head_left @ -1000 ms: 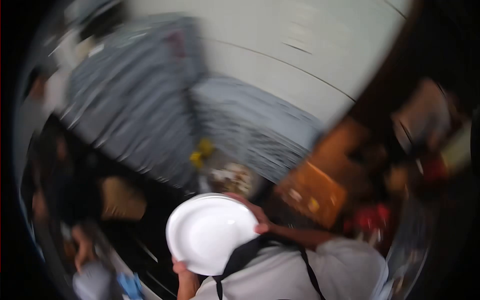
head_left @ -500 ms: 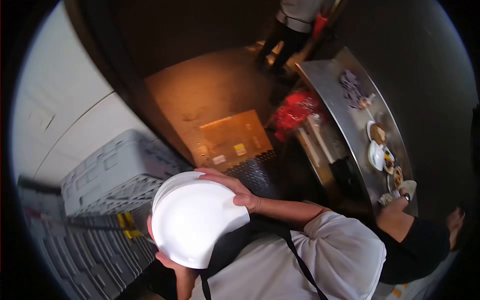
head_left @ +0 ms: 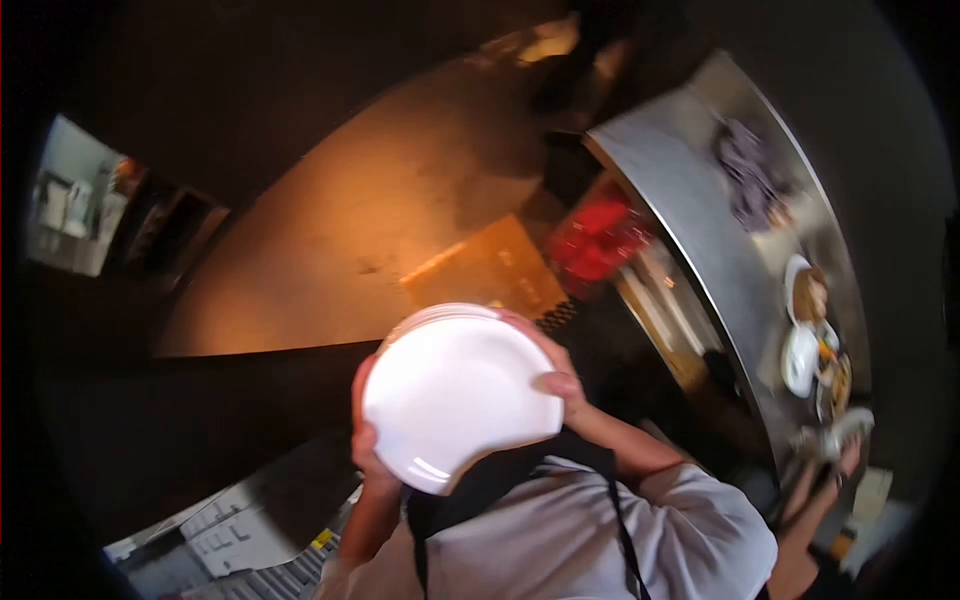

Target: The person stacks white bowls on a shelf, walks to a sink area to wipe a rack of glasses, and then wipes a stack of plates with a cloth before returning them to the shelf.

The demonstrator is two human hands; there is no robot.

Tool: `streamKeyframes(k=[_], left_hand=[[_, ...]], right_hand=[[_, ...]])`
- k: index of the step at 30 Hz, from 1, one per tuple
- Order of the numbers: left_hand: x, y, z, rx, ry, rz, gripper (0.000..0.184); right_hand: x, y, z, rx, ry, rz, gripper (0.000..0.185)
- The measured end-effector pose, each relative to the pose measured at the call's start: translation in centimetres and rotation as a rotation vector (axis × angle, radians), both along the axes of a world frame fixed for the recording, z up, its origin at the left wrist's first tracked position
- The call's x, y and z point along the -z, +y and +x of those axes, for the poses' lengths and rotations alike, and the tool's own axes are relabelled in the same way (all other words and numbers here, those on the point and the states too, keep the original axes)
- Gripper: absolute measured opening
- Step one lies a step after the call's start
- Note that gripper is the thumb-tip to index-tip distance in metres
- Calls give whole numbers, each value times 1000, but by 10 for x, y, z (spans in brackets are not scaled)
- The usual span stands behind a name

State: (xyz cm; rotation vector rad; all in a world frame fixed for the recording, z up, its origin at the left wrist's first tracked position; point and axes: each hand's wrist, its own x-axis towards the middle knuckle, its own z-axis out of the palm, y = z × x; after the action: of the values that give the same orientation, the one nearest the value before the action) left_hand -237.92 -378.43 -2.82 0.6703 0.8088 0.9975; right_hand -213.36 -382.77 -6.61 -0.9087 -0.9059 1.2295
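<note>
A stack of white plates (head_left: 460, 395) is held in front of my chest, its top plate bare and facing up. My left hand (head_left: 366, 420) grips the stack's left rim, with the thumb over the edge. On the opposite rim, my right hand (head_left: 555, 365) has its thumb on top and its fingers around the outside. The lower plates' edges show along the far side; how many there are I cannot tell. My black apron (head_left: 520, 475) covers part of the near edge.
To the right runs a steel counter (head_left: 680, 190) with a crumpled purple-grey cloth (head_left: 745, 175) and several used dishes (head_left: 800, 360). A co-worker's hand (head_left: 850, 455) is beside them. Red plastic (head_left: 600, 235) and a cardboard piece (head_left: 490, 265) lie ahead. Grey crates (head_left: 250, 530) stand lower left.
My view has swung left and my body has moved, so the crates now sit lower left and a lit opening appears at far left. Both hands still hold the plates.
</note>
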Motion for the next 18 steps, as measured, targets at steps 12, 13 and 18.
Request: streamKeyframes(k=[12,13,18], left_hand=[[-48,257,121,21,18,-162,90],[-39,288,132,-11,60,-107,83],[-20,449,207,-48,50,1,65]], right_hand=[[-39,258,115,17,283,-78,84],[-43,290,123,1,317,-35,84],[-40,427,186,64,221,10,86]])
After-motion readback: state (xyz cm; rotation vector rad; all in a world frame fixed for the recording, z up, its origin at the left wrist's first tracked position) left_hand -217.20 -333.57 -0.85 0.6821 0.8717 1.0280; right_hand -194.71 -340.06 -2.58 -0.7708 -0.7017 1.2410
